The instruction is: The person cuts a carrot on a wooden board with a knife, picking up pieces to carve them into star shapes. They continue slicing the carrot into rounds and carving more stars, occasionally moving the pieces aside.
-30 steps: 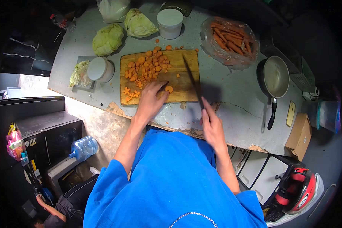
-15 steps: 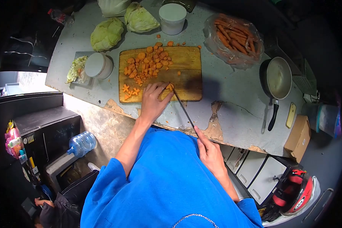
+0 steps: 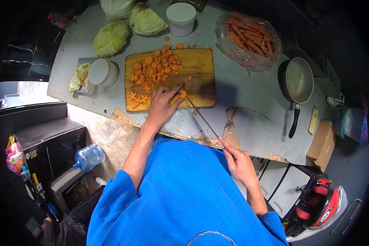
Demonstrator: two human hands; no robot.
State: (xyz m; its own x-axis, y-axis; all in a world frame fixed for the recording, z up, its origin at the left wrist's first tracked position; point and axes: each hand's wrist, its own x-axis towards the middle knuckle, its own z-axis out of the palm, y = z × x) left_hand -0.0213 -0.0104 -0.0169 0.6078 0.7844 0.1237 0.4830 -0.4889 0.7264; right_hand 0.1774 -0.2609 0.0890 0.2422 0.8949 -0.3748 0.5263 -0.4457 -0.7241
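Observation:
My left hand (image 3: 161, 107) rests on the front part of the wooden cutting board (image 3: 201, 69), its fingers closed on a round orange carrot piece (image 3: 183, 94). A knife (image 3: 203, 117) slants from beside that piece down toward me. Its handle is in the grip of my right hand (image 3: 236, 161), just past the table's front edge. Farther back on the board lies a heap of chopped carrot (image 3: 160, 65). Several star-shaped carrot pieces (image 3: 137, 99) sit at its front left corner. My left fingers partly hide the held piece.
Behind the board stand cabbages (image 3: 110, 39) and a lidded white tub (image 3: 181, 20). A second tub (image 3: 103, 72) is at left. A bag of carrots (image 3: 250, 39) and a frying pan (image 3: 299, 80) lie right. Another person's dark clothing (image 3: 69, 225) shows lower left.
The knife and my right hand have shifted right and a little toward me. The round carrot piece shows more fully beside the blade. The whole view has shifted slightly.

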